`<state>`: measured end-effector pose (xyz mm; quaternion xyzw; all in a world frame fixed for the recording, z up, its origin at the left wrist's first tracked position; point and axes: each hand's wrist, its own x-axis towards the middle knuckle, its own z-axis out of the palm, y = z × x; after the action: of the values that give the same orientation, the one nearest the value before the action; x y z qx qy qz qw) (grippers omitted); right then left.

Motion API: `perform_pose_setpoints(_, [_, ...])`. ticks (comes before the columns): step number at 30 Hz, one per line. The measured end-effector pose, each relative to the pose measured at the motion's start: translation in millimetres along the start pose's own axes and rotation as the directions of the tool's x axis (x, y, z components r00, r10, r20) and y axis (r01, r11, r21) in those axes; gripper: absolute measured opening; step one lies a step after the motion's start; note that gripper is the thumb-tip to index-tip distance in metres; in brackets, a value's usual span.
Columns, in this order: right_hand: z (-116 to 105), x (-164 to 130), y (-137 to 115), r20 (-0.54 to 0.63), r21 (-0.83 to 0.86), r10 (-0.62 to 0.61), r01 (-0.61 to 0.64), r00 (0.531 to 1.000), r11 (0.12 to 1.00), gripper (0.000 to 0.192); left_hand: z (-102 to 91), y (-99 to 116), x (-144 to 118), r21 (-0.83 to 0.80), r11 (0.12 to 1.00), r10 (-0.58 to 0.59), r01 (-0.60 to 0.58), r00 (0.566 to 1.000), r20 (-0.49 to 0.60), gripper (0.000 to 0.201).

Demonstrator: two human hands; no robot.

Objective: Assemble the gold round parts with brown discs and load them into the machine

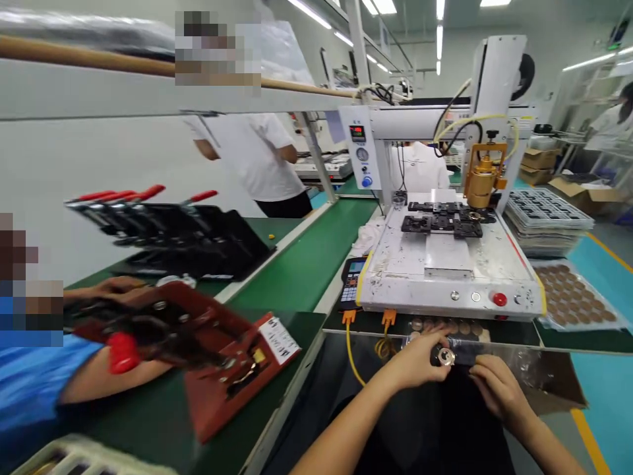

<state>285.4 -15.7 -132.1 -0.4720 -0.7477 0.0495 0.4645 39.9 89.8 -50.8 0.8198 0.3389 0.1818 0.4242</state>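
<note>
My left hand (419, 358) is closed on a small round part (446, 357) with a shiny ring-shaped face and a dark side, pinched between thumb and fingers. To its right, my right hand (499, 389) has its fingers pressed together; what they hold, if anything, I cannot make out. Both hands are above my dark lap, just in front of the bench edge. Behind my left hand, several round discs (465, 327) lie in a row under the front of the white machine (405, 293).
Black fixtures (442, 224) sit on the machine bed under a brass-coloured head (482, 185). A tray of brown discs (576, 295) and stacked trays (548, 218) stand right. A keypad controller (352, 284), a red press (232, 369) and a co-worker's arm (113, 373) are left. An open box (558, 386) sits low right.
</note>
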Motion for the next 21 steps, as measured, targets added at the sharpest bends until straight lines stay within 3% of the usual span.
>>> perform_pose_setpoints(2, [-11.8,5.1,-7.8,-0.029,0.107,0.206,-0.201,0.978,0.974,0.01,4.2,3.8,6.4,0.019,1.0,-0.009,0.01,0.999,-0.05,0.031])
perform_pose_setpoints(5, [-27.6,18.5,-13.5,-0.049,0.248,0.449,-0.425,0.892,0.871,0.018,10.7,10.9,18.9,0.066,0.998,0.023,-0.014,0.991,-0.135,0.025])
perform_pose_setpoints(11, [-40.9,53.0,-35.3,0.027,0.395,0.614,-0.572,0.789,0.719,0.039,17.7,18.3,16.6,0.012,0.998,0.055,-0.054,0.974,-0.218,0.024])
perform_pose_setpoints(14, [-42.8,71.1,-57.2,0.093,0.527,0.678,-0.614,0.729,0.588,0.051,16.6,25.9,-4.9,-0.286,0.958,-0.045,-0.024,0.972,-0.232,0.032])
perform_pose_setpoints(16, [-42.9,81.8,-70.3,0.156,0.593,0.704,-0.636,0.693,0.494,0.052,13.3,34.5,-20.4,-0.584,0.811,-0.174,0.037,0.968,-0.181,0.037])
perform_pose_setpoints(18, [-41.6,89.6,-79.2,0.247,0.627,0.705,-0.665,0.664,0.406,0.047,8.3,45.0,-33.5,-0.801,0.593,-0.288,0.078,0.95,-0.121,0.047])
perform_pose_setpoints(21, [-36.1,94.1,-84.5,0.357,0.662,0.664,-0.68,0.657,0.315,0.042,-0.5,60.5,-48.2,-0.927,0.366,-0.402,0.088,0.913,-0.072,0.059])
